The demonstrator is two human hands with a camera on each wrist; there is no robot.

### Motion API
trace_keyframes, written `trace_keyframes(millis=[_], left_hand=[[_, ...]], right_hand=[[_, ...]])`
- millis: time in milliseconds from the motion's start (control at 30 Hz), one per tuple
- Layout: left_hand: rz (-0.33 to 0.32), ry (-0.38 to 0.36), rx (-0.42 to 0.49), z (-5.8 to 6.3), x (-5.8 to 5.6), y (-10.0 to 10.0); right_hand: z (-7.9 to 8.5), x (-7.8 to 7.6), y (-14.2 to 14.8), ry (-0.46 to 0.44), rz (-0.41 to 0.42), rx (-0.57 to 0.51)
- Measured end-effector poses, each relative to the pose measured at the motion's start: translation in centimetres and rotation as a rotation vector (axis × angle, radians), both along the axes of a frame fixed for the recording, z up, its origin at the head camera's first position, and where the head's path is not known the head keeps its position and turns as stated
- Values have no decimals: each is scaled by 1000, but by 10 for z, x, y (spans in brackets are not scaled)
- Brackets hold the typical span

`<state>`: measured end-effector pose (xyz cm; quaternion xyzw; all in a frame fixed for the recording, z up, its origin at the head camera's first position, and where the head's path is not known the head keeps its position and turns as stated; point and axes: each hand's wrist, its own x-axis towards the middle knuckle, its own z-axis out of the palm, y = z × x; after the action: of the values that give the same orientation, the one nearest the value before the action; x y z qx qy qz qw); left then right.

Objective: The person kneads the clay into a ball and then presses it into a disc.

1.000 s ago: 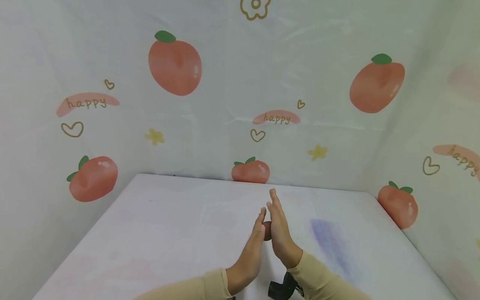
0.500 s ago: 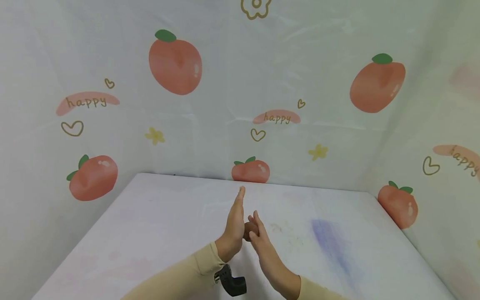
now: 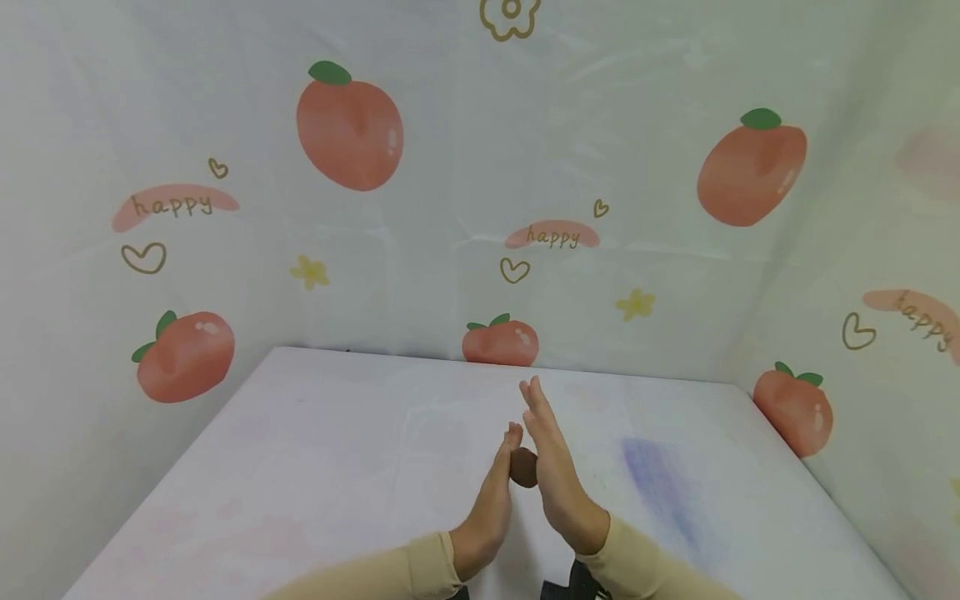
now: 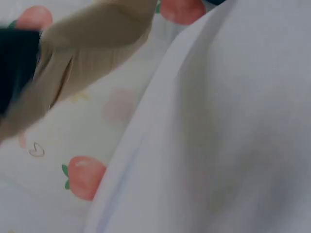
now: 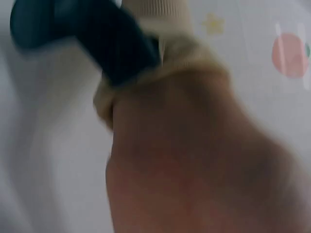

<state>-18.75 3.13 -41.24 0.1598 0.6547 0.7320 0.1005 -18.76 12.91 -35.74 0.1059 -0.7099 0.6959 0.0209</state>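
Note:
In the head view a small brown ball, like a lump of clay, (image 3: 523,468) sits between two upright, facing palms above the table. My left hand (image 3: 487,508) presses it from the left with straight fingers. From the other side my right hand (image 3: 561,475) presses it, fingers straight and reaching farther forward than the left ones. In the right wrist view, a blurred bare wrist (image 5: 170,145) and a beige cuff (image 5: 180,58) fill much of the picture. The left wrist view has a beige sleeve (image 4: 97,43) at upper left; the ball is out of sight there.
The white table (image 3: 337,450) has a faint purple smear (image 3: 663,492) on its right half. Behind it hangs a pale cloth (image 3: 450,167) printed with peaches, hearts and "happy". Dark wrist gear (image 3: 573,583) shows below the right cuff.
Half a second ago the left hand was forward and the right drawn back; now the right is forward and the left back. The ball has shifted a little right between the palms.

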Motion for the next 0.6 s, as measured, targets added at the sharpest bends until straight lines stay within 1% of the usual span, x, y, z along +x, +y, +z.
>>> trace_keyframes(millis=[67, 133, 233, 267, 333, 400, 467, 533, 600], left_hand=[[-17, 8, 24, 1, 5, 1], [-47, 17, 37, 3, 10, 3], [-84, 13, 70, 10, 17, 3], [-88, 16, 79, 13, 18, 3], [-72, 30, 98, 20, 18, 1], [-36, 42, 109, 25, 14, -1], [9, 51, 116, 28, 6, -3], [53, 54, 130, 29, -3, -6], [97, 42, 131, 27, -12, -8]], right_hand=[[-2, -9, 4, -8, -29, 19], [-6, -17, 8, -32, -55, 34], [-14, -25, 13, -80, -64, 13], [-17, -27, 13, -93, -60, -3], [-22, -27, 12, -106, -49, -28], [-27, -24, 9, -124, -28, -38], [-32, -18, 4, -139, -5, -20], [-35, -11, -2, -150, 24, 8], [-36, -3, -7, -151, 49, 40]])
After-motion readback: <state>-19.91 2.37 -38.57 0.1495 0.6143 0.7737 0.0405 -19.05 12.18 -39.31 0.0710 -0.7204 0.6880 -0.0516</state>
